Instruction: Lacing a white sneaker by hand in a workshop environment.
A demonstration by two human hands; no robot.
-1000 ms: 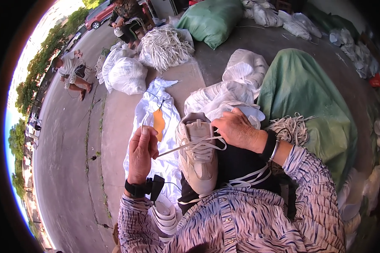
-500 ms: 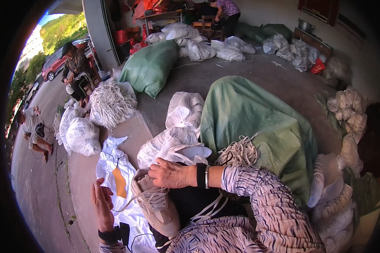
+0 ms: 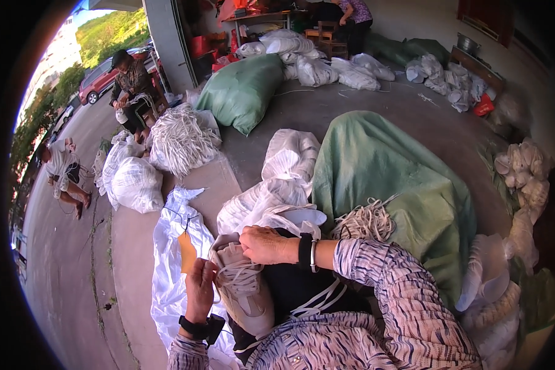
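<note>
A beige sneaker [image 3: 246, 296] rests across my lap, toe toward me, with a pale shoelace [image 3: 240, 274] criss-crossed over its tongue. My left hand [image 3: 200, 287] is at the shoe's left edge, fingers pinched together on the shoelace, which loops down beside the shoe. Bent over from the other side, my right hand [image 3: 266, 245] grips the sneaker near its upper eyelets; its fingertips are partly hidden. Loose white laces [image 3: 317, 302] lie over my dark lap to the right of the shoe.
A bundle of laces [image 3: 367, 221] lies on a green cloth-covered heap [image 3: 388, 166] at right. White bags [image 3: 268, 197] stand ahead. A white plastic sheet [image 3: 172, 283] spreads at left. Farther off, a seated person [image 3: 132, 92] works beside a lace pile [image 3: 182, 139].
My left hand has moved right and in to the shoe's edge, its fingers going from stretched out to pinched. My right hand stays at the shoe's top. The whole view has shifted slightly.
</note>
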